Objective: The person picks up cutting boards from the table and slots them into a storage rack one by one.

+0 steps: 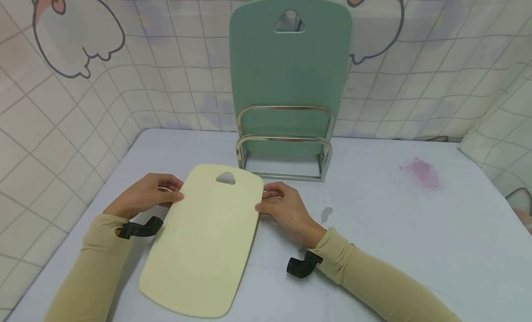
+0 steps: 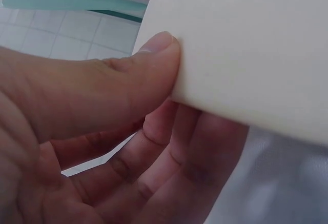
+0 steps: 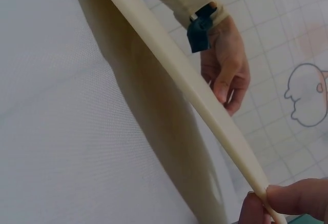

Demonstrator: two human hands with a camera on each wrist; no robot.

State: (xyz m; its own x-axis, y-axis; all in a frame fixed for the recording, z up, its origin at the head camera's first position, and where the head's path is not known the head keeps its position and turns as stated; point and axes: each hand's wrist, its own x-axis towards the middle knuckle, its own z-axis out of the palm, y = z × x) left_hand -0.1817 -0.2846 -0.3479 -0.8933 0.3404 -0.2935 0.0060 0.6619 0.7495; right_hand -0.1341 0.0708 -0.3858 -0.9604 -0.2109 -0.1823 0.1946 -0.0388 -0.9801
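Note:
A cream cutting board point(image 1: 203, 239) with a rounded triangular hole near its far end slants up off the white table. On its left edge, my left hand point(image 1: 147, 195) pinches it, thumb on the top face and fingers beneath, as the left wrist view shows at the board's rim point(image 2: 246, 55). My right hand point(image 1: 288, 211) pinches the opposite edge near the far right corner; in the right wrist view the thumb and fingertips point(image 3: 292, 198) clasp the thin edge. A gap with shadow lies between the board's underside point(image 3: 148, 75) and the table.
Behind the board stands a metal rack point(image 1: 287, 139) holding a green cutting board point(image 1: 291, 72) upright. The white table point(image 1: 374, 229) bears a pink stain point(image 1: 421, 173) at right and a small grey mark point(image 1: 326, 214). A tile-patterned curtain point(image 1: 178, 82) encloses the back and sides.

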